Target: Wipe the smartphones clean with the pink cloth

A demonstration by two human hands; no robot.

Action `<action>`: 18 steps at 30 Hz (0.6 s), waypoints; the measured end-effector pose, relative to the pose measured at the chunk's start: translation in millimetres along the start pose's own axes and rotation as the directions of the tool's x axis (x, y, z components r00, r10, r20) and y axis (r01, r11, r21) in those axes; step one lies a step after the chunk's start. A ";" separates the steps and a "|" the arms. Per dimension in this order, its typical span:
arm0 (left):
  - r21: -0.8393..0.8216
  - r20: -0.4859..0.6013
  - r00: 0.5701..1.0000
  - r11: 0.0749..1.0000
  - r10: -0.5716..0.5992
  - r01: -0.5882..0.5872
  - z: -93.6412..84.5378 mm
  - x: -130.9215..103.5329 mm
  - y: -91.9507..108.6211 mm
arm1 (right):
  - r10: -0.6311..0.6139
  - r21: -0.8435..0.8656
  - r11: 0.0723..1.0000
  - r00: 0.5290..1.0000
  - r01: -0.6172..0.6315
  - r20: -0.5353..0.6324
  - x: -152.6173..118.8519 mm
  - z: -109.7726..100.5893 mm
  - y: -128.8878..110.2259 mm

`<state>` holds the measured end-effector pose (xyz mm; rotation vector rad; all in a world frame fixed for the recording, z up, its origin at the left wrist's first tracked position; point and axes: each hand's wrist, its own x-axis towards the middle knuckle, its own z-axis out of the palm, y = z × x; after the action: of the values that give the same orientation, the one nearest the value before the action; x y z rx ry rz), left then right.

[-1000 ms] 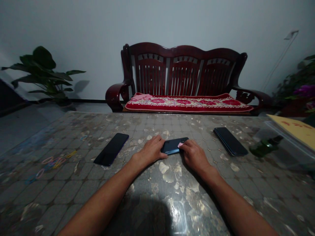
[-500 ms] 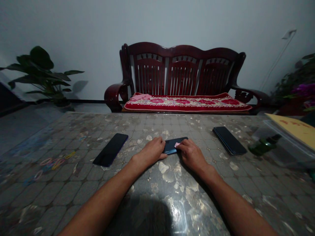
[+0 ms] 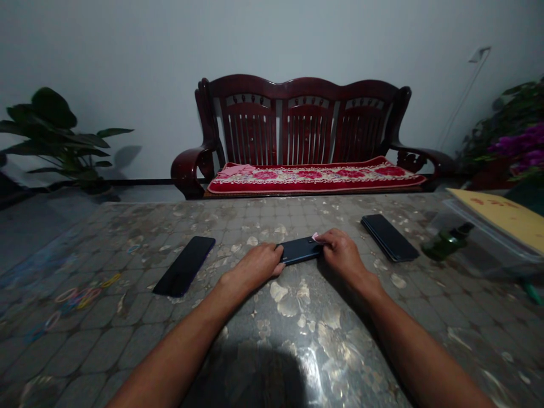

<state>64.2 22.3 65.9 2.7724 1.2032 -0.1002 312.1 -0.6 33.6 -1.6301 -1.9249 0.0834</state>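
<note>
A dark blue smartphone (image 3: 297, 250) lies back side up on the table, its camera block toward the right end. My left hand (image 3: 264, 260) is closed on the phone's left end, fingers on top and thumb along the near side. Between the fingertips of my right hand (image 3: 340, 249) is a small pink-and-white cloth or tissue (image 3: 315, 237), at the phone's upper right corner by the camera. Another phone (image 3: 185, 266) lies dark screen up to the left. Off to the right is a stack of phones (image 3: 389, 238).
Colourful rubber bands (image 3: 85, 296) lie scattered at the left. At the right are a green spray bottle (image 3: 446, 242) and a clear plastic box (image 3: 488, 249) with a yellow envelope (image 3: 501, 212) on top. A wooden bench (image 3: 306, 90) stands beyond the patterned table (image 3: 272, 215).
My right hand has moved the pink cloth from the middle of the phone's back up to its camera corner. The view has shifted slightly to the right.
</note>
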 end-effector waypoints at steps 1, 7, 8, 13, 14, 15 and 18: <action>0.000 0.002 1.000 1.000 -0.003 0.003 -1.8 0.0 0.5 | 0.001 0.014 1.000 1.000 0.000 -0.019 0.2 0.3 1.4; 0.009 0.020 0.999 0.999 -0.038 0.038 -7.3 2.9 0.9 | 0.021 0.120 0.993 0.990 -0.004 -0.140 1.5 3.1 7.4; 0.003 0.022 0.999 0.999 -0.040 0.040 -6.8 3.7 0.0 | 0.028 0.137 0.991 0.987 -0.007 -0.156 2.0 3.1 7.5; -0.030 0.030 0.999 0.999 -0.044 0.045 -4.4 7.1 -5.8 | 0.126 0.264 0.962 0.975 -0.075 -0.183 6.0 2.2 6.0; -0.032 0.030 0.999 0.999 -0.042 0.043 -4.1 7.7 -6.8 | 0.155 0.300 0.949 0.971 -0.096 -0.182 7.1 2.2 5.8; -0.029 0.031 0.999 0.999 -0.042 0.043 -3.7 8.3 -7.7 | 0.189 0.336 0.934 0.965 -0.120 -0.180 8.3 2.4 5.7; 0.003 0.039 0.998 0.999 -0.052 0.052 -2.3 10.1 -9.9 | 0.304 0.446 0.870 0.940 -0.209 -0.155 11.6 3.4 6.6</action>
<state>63.9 36.7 66.3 2.7279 1.2664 -0.1591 315.5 12.7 32.7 -1.5122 -1.3907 0.3873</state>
